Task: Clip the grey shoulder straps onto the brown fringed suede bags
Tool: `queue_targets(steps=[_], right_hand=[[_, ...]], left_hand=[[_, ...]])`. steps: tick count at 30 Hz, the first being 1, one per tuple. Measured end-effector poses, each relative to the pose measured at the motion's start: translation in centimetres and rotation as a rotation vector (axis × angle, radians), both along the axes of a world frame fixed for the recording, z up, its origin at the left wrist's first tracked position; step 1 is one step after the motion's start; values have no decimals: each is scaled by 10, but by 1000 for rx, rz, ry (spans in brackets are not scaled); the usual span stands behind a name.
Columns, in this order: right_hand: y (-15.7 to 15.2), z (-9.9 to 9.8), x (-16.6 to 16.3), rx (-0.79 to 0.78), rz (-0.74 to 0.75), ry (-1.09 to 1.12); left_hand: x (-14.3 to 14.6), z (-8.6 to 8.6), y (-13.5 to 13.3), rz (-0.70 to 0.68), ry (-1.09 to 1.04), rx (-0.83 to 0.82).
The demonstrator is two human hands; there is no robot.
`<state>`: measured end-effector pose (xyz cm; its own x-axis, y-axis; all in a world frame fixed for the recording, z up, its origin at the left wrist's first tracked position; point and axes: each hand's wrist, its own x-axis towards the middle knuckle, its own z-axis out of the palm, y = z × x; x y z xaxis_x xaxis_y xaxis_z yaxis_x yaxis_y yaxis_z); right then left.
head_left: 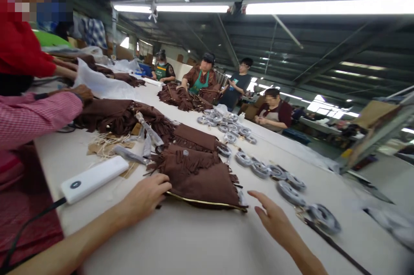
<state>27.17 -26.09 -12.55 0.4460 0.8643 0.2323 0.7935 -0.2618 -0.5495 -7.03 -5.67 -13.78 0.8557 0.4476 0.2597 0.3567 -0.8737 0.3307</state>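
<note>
A brown fringed bag [202,182] lies on the white table in front of me, its gold zipper [207,201] along the near edge. My left hand [147,195] grips the bag's near left corner, fingers curled over the edge. Just off the bag's right corner, my right hand [273,219] is open, thumb and index finger apart, holding nothing. Another folded brown piece [196,137] lies directly behind the bag. Grey wrapped coils [289,193] with metal clips run in a line to the right.
A white device [95,178] with a black strap lies left of my left hand. Beyond it are tan tags with strings [111,145] and a brown fringed pile [119,115]. Co-workers' sleeves [42,113] reach in from the left. Several people stand or sit along the table's far side.
</note>
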Motion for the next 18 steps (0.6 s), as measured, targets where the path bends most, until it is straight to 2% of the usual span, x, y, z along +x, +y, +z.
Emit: queue_targets(steps=[4,6,8,10,12,15,18], right_hand=[[0,-9,1,-213,200,-104],[2,-8,-7,-259,219,-162],[3,1,-13,-290,209,-158],[1,14,-18,-285,229,-7],[-4,26,-22,-264,266,233],[-14,38,-32,-225,309,504],[-21,41,-42,-180,285,672]], left_hand=[[1,4,-2,33,27,48],[10,13,-17,-5,32,63],[27,27,-38,-99,57,18],[49,40,-59,-193,81,-56],[74,48,-76,-254,71,-107],[110,47,-95,-295,23,-137],[139,40,-112,-247,-22,-192]])
